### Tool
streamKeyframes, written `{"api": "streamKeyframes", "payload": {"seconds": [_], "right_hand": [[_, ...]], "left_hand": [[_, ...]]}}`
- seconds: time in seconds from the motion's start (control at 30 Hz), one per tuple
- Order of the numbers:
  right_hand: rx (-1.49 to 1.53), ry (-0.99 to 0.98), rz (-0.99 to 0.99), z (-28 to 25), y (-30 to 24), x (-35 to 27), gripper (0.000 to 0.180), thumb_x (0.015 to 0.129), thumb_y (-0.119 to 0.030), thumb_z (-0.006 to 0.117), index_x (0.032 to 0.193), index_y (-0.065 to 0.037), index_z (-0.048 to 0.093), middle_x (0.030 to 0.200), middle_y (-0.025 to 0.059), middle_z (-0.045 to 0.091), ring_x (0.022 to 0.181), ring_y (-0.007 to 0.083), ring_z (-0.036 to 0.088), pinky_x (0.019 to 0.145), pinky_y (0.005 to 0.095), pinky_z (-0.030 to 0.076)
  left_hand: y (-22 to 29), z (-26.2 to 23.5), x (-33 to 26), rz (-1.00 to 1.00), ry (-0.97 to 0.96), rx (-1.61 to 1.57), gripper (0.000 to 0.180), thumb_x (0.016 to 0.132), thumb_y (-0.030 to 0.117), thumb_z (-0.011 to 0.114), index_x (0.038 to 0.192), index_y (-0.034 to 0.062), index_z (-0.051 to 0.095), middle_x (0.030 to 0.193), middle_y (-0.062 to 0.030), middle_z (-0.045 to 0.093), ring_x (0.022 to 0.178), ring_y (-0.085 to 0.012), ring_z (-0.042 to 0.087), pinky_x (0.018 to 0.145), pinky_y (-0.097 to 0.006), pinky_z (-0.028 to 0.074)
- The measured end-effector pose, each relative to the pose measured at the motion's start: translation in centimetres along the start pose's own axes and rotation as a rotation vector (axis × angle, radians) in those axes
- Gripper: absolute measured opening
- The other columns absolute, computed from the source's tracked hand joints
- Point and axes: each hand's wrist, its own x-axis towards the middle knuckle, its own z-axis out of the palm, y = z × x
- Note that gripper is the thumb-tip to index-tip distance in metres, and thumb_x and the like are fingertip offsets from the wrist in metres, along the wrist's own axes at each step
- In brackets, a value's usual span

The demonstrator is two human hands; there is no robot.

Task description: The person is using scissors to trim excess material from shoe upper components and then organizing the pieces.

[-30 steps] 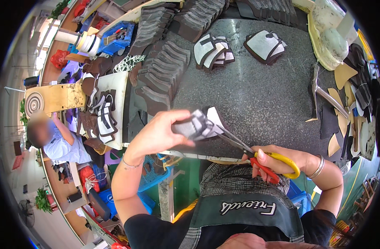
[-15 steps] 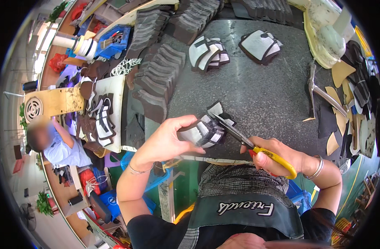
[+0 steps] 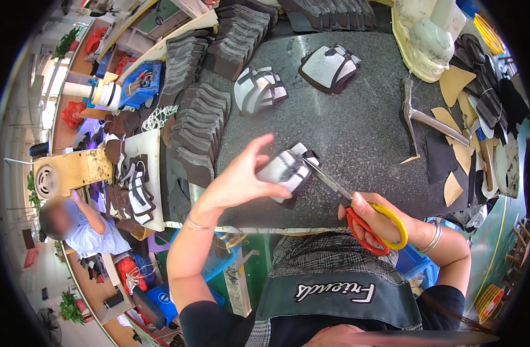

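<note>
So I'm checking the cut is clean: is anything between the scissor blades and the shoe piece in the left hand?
Nothing visible is. The scissors in the right hand reach the grey-and-white shoe upper piece directly at its right edge, while the left hand grips its left side, fingers away from the blades.

Worktop: the dark speckled stone-like slab [image 3: 357, 127] looked polished, faintly glossy.
Held piece: the grey-and-black shoe-upper panel [image 3: 288, 172] looked like matt synthetic leather with soft fabric edges.
Scissors: the scissors with bare metal blades and glossy red and yellow plastic handles [image 3: 357, 211].
Hammer: the dull grey metal hammer [image 3: 424, 118].
Scraps: the tan leather-like offcuts [image 3: 453, 87] looked smooth, matt.
Bangle: the shiny metal bangle [image 3: 434, 238].
</note>
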Motion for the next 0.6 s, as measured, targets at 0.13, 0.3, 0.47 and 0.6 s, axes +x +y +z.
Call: {"api": "streamKeyframes", "payload": {"seconds": [0.13, 0.3, 0.47, 0.6], "right_hand": [[0.079, -0.003, 0.001, -0.1, 0.5, -0.3, 0.068, 0.101, -0.063, 0.027, 0.1, 0.0, 0.054, 0.058, 0.003, 0.054, 0.043, 0.0069, 0.052, 0.04, 0.021, 0.043], [0.225, 0.019, -0.075, -1.0, 0.0, -2.5, 0.048, 0.102, -0.048, 0.047, 0.1, -0.001, 0.054, 0.063, 0.0063, 0.06, 0.045, 0.0102, 0.056, 0.042, 0.0233, 0.045], [0.416, 0.194, -0.379, 0.4, -0.3, -0.9, 0.03, 0.091, -0.018, 0.071, 0.107, -0.003, 0.051, 0.074, 0.0067, 0.063, 0.053, 0.01, 0.059, 0.048, 0.0225, 0.046], [-0.038, 0.415, -0.556, 2.7, 0.1, 0.9, 0.046, 0.075, -0.006, 0.081, 0.11, -0.007, 0.051, 0.083, -0.001, 0.058, 0.062, 0.0064, 0.054, 0.057, 0.0222, 0.046]], "left_hand": [[-0.2, 1.7, 1.1, 0.206, 0.206, 0.645, 0.083, 0.063, 0.015, 0.093, 0.13, 0.0002, 0.047, 0.093, -0.0037, 0.057, 0.086, -0.0137, 0.056, 0.081, -0.028, 0.049], [1.5, 3.0, -1.8, 0.209, 0.158, 0.247, 0.055, 0.065, 0.009, 0.089, 0.104, 0.0057, 0.05, 0.091, 0.0027, 0.052, 0.087, -0.0057, 0.05, 0.08, -0.024, 0.044], [3.7, 4.7, -5.4, 0.992, 0.31, 0.965, 0.036, 0.063, 0.001, 0.078, 0.095, 0.0115, 0.067, 0.102, -0.0001, 0.066, 0.094, -0.0212, 0.06, 0.081, -0.043, 0.044], [4.6, 6.6, -7.1, 1.169, 0.43, 1.502, 0.023, 0.073, 0.017, 0.074, 0.094, 0.0246, 0.069, 0.109, 0.0044, 0.066, 0.101, -0.0166, 0.058, 0.082, -0.034, 0.035]]}}
